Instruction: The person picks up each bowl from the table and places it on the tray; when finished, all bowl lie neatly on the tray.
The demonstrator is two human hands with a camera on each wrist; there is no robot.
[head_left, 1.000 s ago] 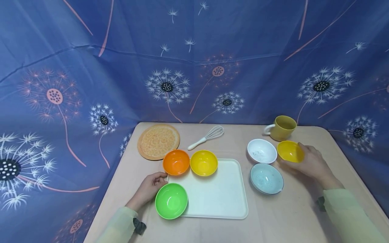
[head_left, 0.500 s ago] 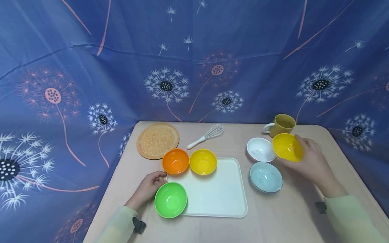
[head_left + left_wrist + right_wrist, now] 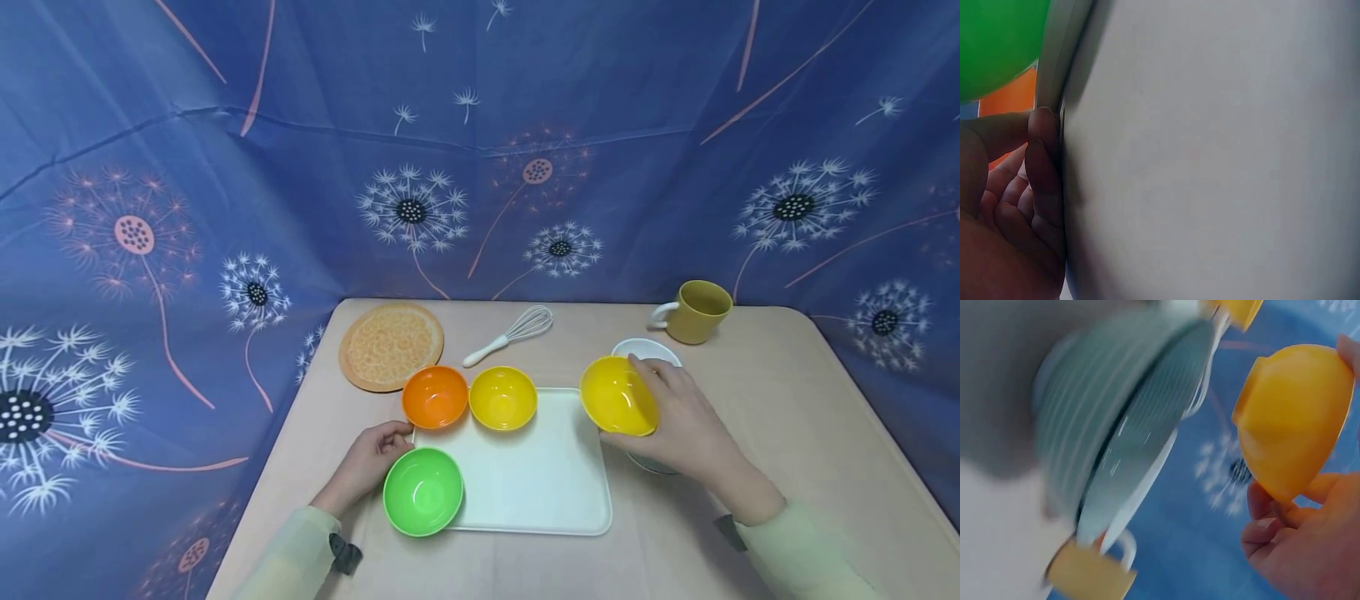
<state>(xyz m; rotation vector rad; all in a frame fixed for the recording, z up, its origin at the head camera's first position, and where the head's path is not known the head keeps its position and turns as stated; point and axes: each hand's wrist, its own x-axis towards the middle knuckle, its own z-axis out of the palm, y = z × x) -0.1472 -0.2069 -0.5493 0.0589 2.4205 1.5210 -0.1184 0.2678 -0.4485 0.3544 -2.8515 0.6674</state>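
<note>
My right hand (image 3: 686,425) grips a yellow bowl (image 3: 617,398) by its rim, tilted and raised over the right edge of a white tray (image 3: 525,492). The right wrist view shows the underside of this held bowl (image 3: 1297,419) with thumb and fingers on opposite sides. At the tray's left edge, my left hand (image 3: 365,467) pinches the rim; in the left wrist view the thumb and finger (image 3: 1043,128) meet at the tray edge (image 3: 1060,56). On the tray's left part are an orange bowl (image 3: 435,398), a second yellow bowl (image 3: 503,400) and a green bowl (image 3: 423,492).
Right of the tray, a white bowl (image 3: 647,347) and a pale blue bowl (image 3: 1116,419) are partly hidden behind my right hand in the head view. Farther back stand a mustard mug (image 3: 697,313), a whisk (image 3: 517,333) and a round tan board (image 3: 392,347).
The yellow bowl in my right hand has been lifted from beside the white bowl and carried left to the tray's right edge. The left hand has stayed at the tray.
</note>
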